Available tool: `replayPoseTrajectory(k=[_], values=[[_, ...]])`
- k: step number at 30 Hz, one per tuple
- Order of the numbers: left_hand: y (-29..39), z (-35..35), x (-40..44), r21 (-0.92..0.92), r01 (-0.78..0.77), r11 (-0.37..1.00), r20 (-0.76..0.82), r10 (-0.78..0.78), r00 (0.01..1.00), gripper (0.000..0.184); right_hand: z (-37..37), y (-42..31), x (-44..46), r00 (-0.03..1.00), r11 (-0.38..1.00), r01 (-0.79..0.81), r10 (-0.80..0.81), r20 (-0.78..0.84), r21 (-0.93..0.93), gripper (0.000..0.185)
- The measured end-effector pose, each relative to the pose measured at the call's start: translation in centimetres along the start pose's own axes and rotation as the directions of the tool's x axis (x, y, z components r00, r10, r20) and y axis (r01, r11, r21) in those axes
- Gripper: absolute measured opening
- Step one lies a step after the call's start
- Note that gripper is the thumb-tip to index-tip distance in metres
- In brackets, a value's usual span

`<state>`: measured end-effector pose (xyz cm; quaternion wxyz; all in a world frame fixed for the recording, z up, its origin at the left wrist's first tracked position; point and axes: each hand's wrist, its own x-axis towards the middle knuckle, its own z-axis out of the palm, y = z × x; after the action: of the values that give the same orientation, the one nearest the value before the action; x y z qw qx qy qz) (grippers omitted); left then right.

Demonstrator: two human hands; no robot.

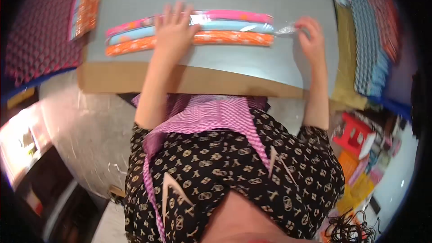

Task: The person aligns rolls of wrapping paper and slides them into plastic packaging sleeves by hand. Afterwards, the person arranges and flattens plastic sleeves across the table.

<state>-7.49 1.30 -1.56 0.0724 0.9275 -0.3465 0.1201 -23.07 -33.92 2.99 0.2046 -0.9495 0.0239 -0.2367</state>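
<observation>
A clear plastic pack of three long rolls, pink, light blue and orange (234, 38), lies crosswise on the grey tabletop (234, 63). My left hand (174, 30) rests on the pack left of its middle, palm down and fingers spread. At the pack's right end, my right hand (310, 33) has thumb and fingers closed on the loose end of the clear plastic wrapper (286, 29). The part of the rolls beneath my left hand is hidden.
More wrapped orange and blue rolls (90, 4) lie at the upper left, beside a large purple stack of rolls (40, 27). Blue patterned rolls (366, 40) and red ones (378, 13) are piled on the right. Brown cardboard (121, 78) runs along the table's near edge.
</observation>
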Motion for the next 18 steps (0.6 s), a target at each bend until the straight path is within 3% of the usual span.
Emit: replayPoseTrajectory(k=[1, 3, 7, 9, 10, 12, 13, 15, 16, 18], values=[[-0.1, 0.0, 0.0, 0.015, 0.005, 1.0, 0.004, -0.005, 1.0, 0.053, -0.7, 0.0, -0.1, 1.0, 0.999, -0.03, 0.03, 0.005, -0.04, 0.023], [-0.4, 0.0, -0.2, 0.001, -0.019, 1.0, 0.003, 0.019, 1.0, 0.054, -1.2, -0.2, -0.1, 0.914, 0.921, -0.342, 0.372, -0.163, 0.187, 0.022], [-0.6, -0.2, -0.3, 0.005, -0.01, 1.0, 0.019, 0.01, 1.0, 0.057, 0.8, -1.1, -0.1, 0.967, 0.972, -0.216, 0.227, -0.117, 0.095, 0.023], [-0.5, -0.4, -0.2, 0.002, -0.009, 1.0, 0.027, 0.009, 1.0, 0.057, 1.0, -1.8, 0.0, 0.895, 0.951, -0.309, 0.299, 0.332, -0.022, 0.024], [-0.5, -0.5, -0.3, 0.008, -0.004, 1.0, 0.038, 0.004, 0.999, 0.057, 0.8, -1.8, 0.0, 0.894, 0.951, -0.309, 0.299, 0.333, -0.023, 0.024], [-0.7, -0.3, -0.4, 0.004, -0.005, 1.0, 0.042, 0.005, 0.999, 0.056, 0.5, -1.8, 0.0, 0.767, 0.879, -0.472, 0.374, 0.521, 0.065, 0.024], [-0.7, -0.3, -0.4, 0.0, -0.007, 1.0, 0.044, 0.007, 0.999, 0.056, 0.3, -1.5, 0.0, 0.768, 0.88, -0.47, 0.371, 0.523, 0.066, 0.024], [-0.7, -0.4, -0.4, 0.005, -0.006, 1.0, 0.056, 0.005, 0.998, 0.056, -0.4, -0.5, 0.0, 0.905, 0.975, -0.202, 0.148, 0.4, 0.095, 0.024], [-0.8, -0.5, -0.4, 0.01, -0.006, 1.0, 0.068, 0.005, 0.998, 0.057, -0.8, -0.1, -0.2, 0.904, 0.975, -0.202, 0.148, 0.401, 0.096, 0.024], [-0.8, -0.5, -0.3, 0.007, -0.005, 1.0, 0.07, 0.005, 0.998, 0.056, -1.5, 0.3, -0.4, 0.926, 0.862, -0.32, 0.197, 0.323, 0.393, 0.023]])
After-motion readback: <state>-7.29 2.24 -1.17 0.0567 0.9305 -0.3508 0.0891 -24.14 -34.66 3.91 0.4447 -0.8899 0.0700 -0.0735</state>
